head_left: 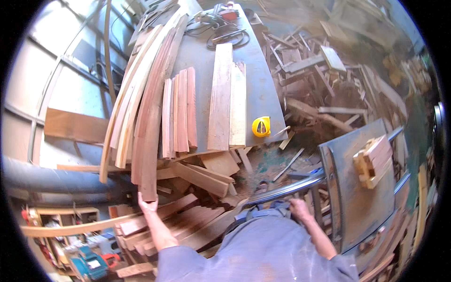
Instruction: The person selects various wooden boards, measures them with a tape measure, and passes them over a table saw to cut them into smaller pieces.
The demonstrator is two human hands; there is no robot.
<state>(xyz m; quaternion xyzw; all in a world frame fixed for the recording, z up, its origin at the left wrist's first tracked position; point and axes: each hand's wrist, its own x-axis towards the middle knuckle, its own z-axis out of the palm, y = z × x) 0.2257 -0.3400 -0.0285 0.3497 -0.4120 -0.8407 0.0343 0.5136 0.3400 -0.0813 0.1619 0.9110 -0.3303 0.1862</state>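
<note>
My left hand [148, 205] grips the near end of a long reddish-brown wooden board [149, 176], thumb along its left side. That board reaches back over the table among other long planks [120, 120], beside a row of shorter reddish strips [181, 113]. At the right of my waist, my right hand [300, 209] is closed, close to a curved chrome rail [291, 188]; whatever its fingers hold, if anything, is hidden. Farther right on the grey table [197, 58] lie a wide pale board [220, 98], a lighter one [237, 108] and a yellow tape measure [261, 126].
A stack of boards [197, 221] lies low beside my left arm. At the right, a metal machine table [338, 188] carries small wood blocks [374, 160]. Offcuts [319, 70] cover the floor beyond. A teal power tool [88, 263] stands lower left; corded tools [218, 16] lie far back.
</note>
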